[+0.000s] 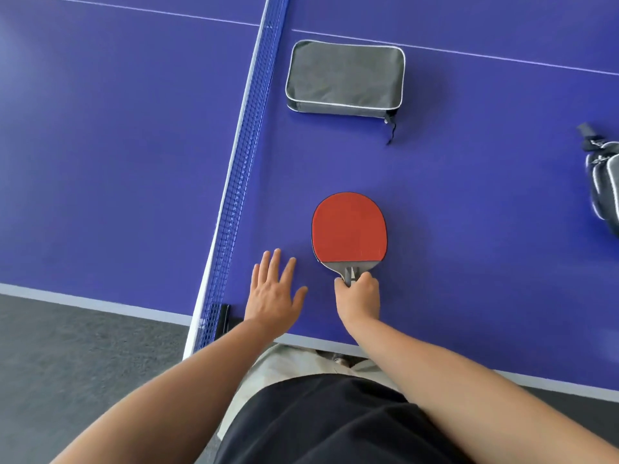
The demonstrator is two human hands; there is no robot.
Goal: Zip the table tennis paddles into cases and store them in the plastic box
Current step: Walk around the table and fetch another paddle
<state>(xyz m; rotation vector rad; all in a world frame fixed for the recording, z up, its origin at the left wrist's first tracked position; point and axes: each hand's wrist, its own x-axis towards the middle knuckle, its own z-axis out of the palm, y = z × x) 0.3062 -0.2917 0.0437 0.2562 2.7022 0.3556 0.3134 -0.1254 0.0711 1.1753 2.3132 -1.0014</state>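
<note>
A red-faced paddle (349, 227) lies flat on the blue table (469, 202), blade pointing away from me. My right hand (358, 298) is closed around its short grey handle near the table's front edge. My left hand (274, 289) hovers flat with fingers spread just left of the paddle, holding nothing. A grey rectangular case (345, 78) with white piping lies farther back, its zipper pull hanging at its near right corner. A second case (603, 185), grey and black, is cut off by the right edge. No plastic box is in view.
The blue net (241, 175) runs diagonally from the top centre down to its post (222, 321) at the table's near edge, left of my left hand. Grey carpet floor (83, 356) lies below the table edge.
</note>
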